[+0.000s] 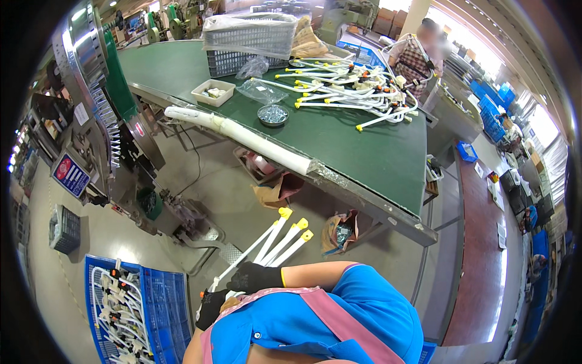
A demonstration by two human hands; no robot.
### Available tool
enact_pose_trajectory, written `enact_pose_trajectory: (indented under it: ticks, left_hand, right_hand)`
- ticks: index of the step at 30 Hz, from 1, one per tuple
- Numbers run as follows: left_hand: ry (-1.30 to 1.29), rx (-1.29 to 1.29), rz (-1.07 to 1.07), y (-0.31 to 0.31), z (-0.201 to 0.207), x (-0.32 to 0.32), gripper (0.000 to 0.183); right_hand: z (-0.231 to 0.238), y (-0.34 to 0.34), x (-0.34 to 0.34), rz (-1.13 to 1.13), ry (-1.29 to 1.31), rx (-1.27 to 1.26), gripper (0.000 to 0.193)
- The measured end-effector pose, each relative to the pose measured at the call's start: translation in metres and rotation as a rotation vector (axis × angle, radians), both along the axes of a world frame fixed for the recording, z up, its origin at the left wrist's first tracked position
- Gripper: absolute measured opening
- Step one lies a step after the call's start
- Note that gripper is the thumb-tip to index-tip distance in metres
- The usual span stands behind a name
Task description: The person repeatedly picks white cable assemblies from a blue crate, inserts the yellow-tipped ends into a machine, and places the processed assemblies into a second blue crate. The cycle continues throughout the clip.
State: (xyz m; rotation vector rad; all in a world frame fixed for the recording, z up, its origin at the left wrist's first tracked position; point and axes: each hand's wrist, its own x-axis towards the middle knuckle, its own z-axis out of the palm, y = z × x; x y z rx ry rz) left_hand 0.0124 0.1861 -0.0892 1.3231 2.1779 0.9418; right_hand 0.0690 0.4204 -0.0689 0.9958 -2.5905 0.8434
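Note:
Both my hands wear black gloves and are close together in front of my body, low in the picture. Between them is a bundle of white tubes (292, 248) with yellow end caps, the capped ends pointing up and away from me. My right hand (256, 278) is closed around the tubes, its fingers partly hidden. Lower and further left, my left hand (210, 309) is closed on the same bundle, near a small orange part. To the left, a blue crate (162, 303) holds more white tubes with black and orange fittings.
Ahead is a green-topped table (370, 161) with a padded white front edge (242, 134). A pile of white tubes (345, 91), a bowl of metal parts (273, 115), a white tray (212, 93) and a grey crate (245, 45) rest there. A machine (100, 121) stands left. Another person (415, 64) is beyond.

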Motion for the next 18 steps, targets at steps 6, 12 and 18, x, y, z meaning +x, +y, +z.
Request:
enact_pose_trajectory:
  ticks: [6,12,18]
  left_hand:
    - [0.315,-0.263,0.112,-0.011,0.002,0.009,0.025]
    - [0.328,-0.266,0.257,-0.028,0.025,0.021,0.041]
    - [0.280,-0.410,0.315,-0.054,0.029,0.020,0.054]
  right_hand:
    - [0.002,0.012,0.006,-0.034,0.085,-0.008,0.032]
    - [0.024,0.025,0.001,-0.066,0.059,0.118,0.062]
    - [0.052,0.043,-0.014,-0.137,0.175,-0.039,0.050]
